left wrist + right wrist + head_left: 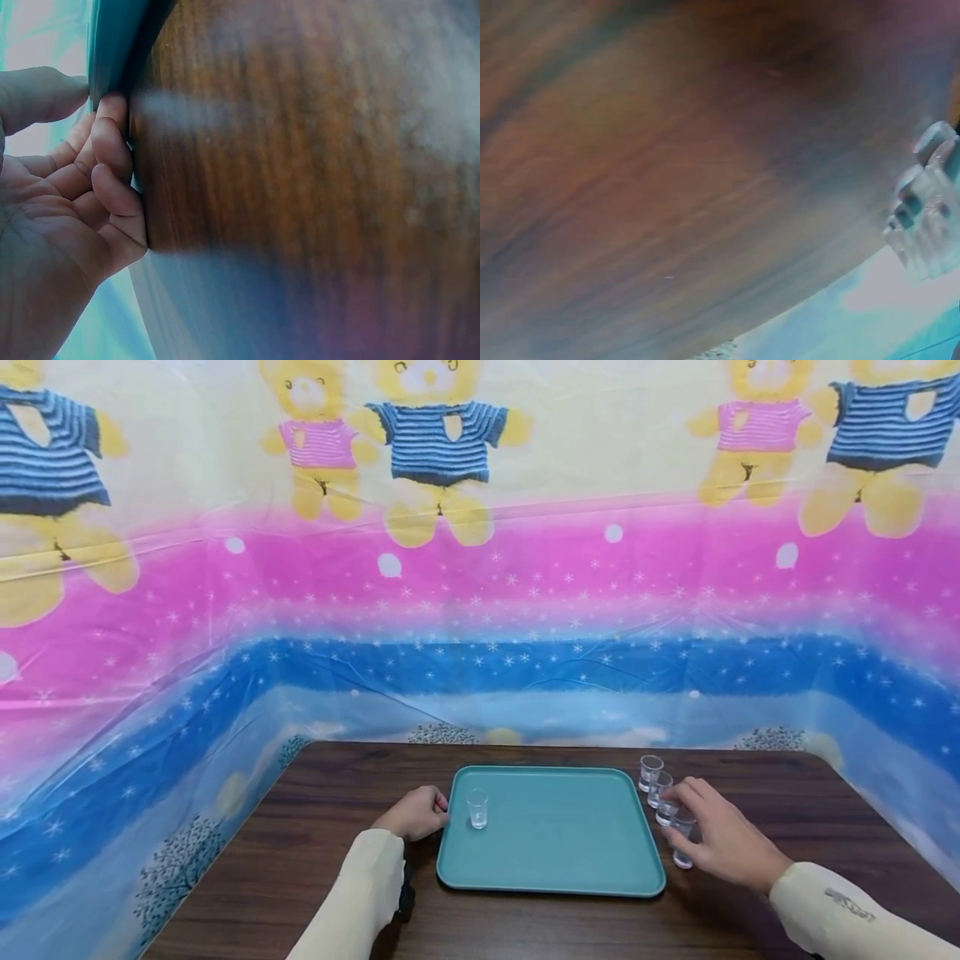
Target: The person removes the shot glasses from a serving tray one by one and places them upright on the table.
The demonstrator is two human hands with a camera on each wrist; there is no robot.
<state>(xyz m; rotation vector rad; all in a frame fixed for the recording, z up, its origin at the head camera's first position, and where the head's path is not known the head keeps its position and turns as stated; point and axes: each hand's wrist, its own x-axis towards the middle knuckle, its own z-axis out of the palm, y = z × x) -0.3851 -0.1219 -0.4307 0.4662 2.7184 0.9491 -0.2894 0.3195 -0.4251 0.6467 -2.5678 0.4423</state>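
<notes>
At the left edge of the teal tray (551, 860), my left hand (416, 812) holds the rim. In the left wrist view, the thumb (45, 97) lies on one side of the rim and the curled fingers on the other. A small clear shot glass (477, 810) stands upright on the tray's left part. My right hand (723, 837) is at the nearest shot glass (682, 858) of a row right of the tray, with thumb and fingers spread about it. The hand partly hides that glass and the one behind it. Firm contact is not visible.
Farther back in the row stand more clear shot glasses, including the far one (650, 772) beside the tray's back right corner. All rest on a dark wooden table (337, 793). A bear-printed cloth (480, 610) hangs behind and at the sides.
</notes>
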